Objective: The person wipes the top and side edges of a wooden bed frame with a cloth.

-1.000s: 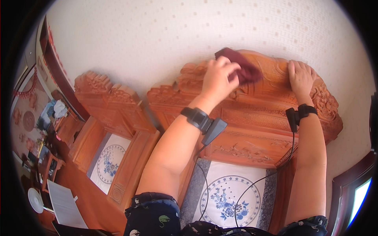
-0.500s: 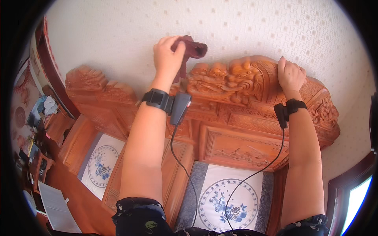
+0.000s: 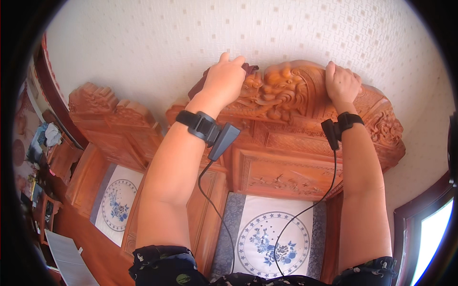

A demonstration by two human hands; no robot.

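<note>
My left hand (image 3: 225, 81) is closed over a dark maroon cloth (image 3: 197, 88) on the upper left part of a carved wooden backrest (image 3: 288, 90). Much of the cloth is hidden beneath the palm; its edges show on both sides. Further right, my right hand (image 3: 343, 86) grips the top rim of that backrest, thumb up and fingers curled over the edge. The reddish-brown wood bears deep scrolls and relief panels. Black straps with small devices and cables circle both wrists.
Below the backrest lies a white seat cushion (image 3: 255, 205) with a blue floral ring. Another carved chair (image 3: 112, 126) with a similar cushion (image 3: 109, 229) stands at left. Behind runs a patterned pale wall (image 3: 281, 28). A bright window (image 3: 431, 243) is at lower right, cluttered shelves at far left.
My left hand has come down and to the right, from holding the hanging cloth above the backrest to laying it on the carved top. My right hand keeps its grip on the rim.
</note>
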